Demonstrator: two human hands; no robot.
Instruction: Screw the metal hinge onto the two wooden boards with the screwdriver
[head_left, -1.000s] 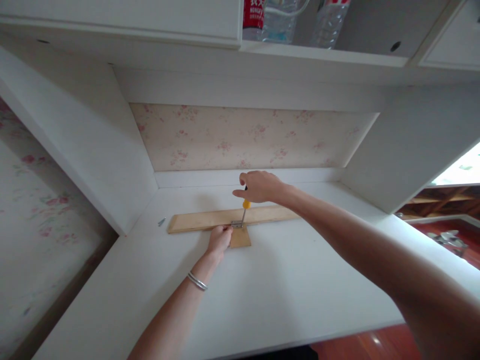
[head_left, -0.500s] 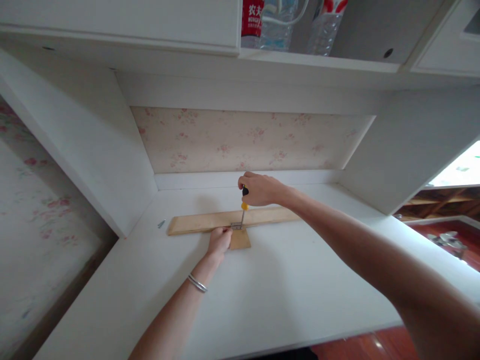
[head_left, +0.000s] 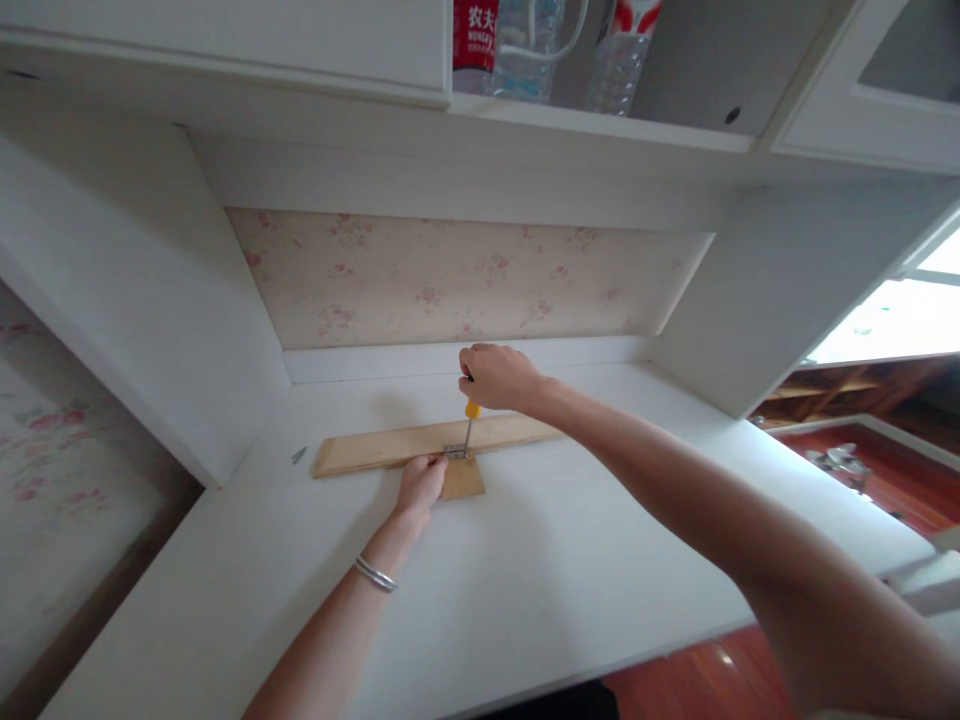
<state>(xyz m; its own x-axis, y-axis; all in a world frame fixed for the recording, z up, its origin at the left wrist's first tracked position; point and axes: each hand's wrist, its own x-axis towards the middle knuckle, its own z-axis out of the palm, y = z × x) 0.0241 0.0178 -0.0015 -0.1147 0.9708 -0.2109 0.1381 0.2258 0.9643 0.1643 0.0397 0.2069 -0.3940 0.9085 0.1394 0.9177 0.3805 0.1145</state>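
My right hand (head_left: 501, 377) is closed around the handle of a yellow and black screwdriver (head_left: 472, 410), held nearly upright. Its shaft runs down to a small metal hinge (head_left: 455, 452), with the tip at the hinge's right part. The hinge lies where a long wooden board (head_left: 375, 446) meets a small wooden board (head_left: 465, 480). My left hand (head_left: 421, 484) is closed at the left edge of the small board, fingertips beside the hinge. What exactly those fingers pinch is partly hidden. A few screws (head_left: 299, 455) lie left of the long board.
The boards rest on a white countertop (head_left: 480, 590) between white side panels (head_left: 135, 270). Overhead, a cabinet shelf (head_left: 600, 122) holds a red-labelled bottle (head_left: 475, 35), a clear jug (head_left: 526, 60) and another bottle (head_left: 622, 60). Floral wallpaper (head_left: 465, 280) covers the back.
The whole view has shifted, so everything appears further left. My right hand has turned slightly on the screwdriver and covers more of its handle. My left hand stays at the small board.
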